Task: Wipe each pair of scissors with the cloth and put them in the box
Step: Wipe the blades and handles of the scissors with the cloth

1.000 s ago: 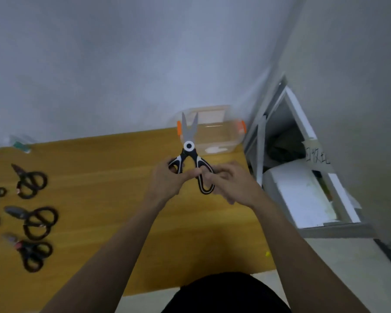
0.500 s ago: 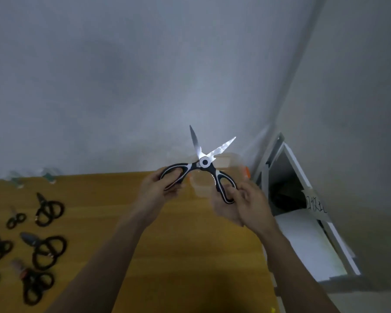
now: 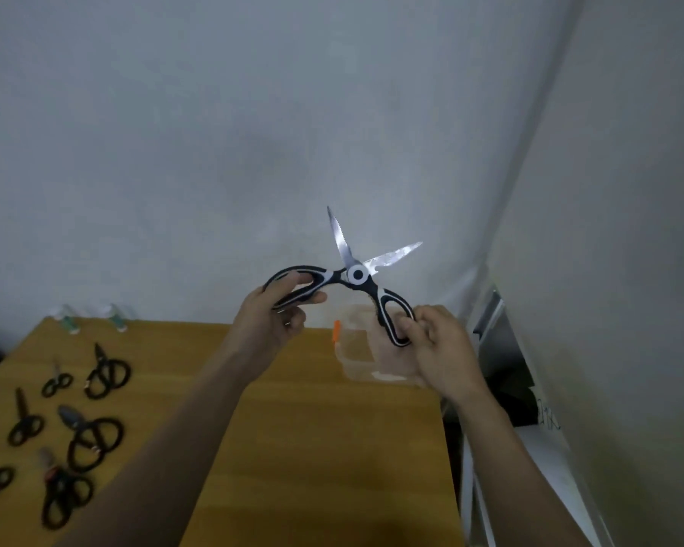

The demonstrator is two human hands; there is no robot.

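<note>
We hold a pair of black-and-white-handled kitchen scissors with steel blades (image 3: 356,275) up in the air above the far end of the yellow wooden bench (image 3: 316,448), blades splayed wide and pointing up toward the grey wall. Our left hand (image 3: 271,321) wraps its fingers (image 3: 289,284) round one handle loop; our right hand (image 3: 439,349) pinches the other loop between thumb and curled fingers. Just below sits the clear plastic box with an orange clip (image 3: 356,349), partly hidden behind the right hand. No cloth shows in view.

We judge these scissors rigid and fairly weighty at the pivot, with smooth, reflective blades that would slip under a grip and cut along their inner edges, one of them serrated. The rubbery-looking handle loops are the safe place to hold; any wiping is best run along the flats, from the pivot out to the tips.

Several smaller black-handled scissors (image 3: 95,440) lie spread at the left of the bench, well apart from the box.
</note>
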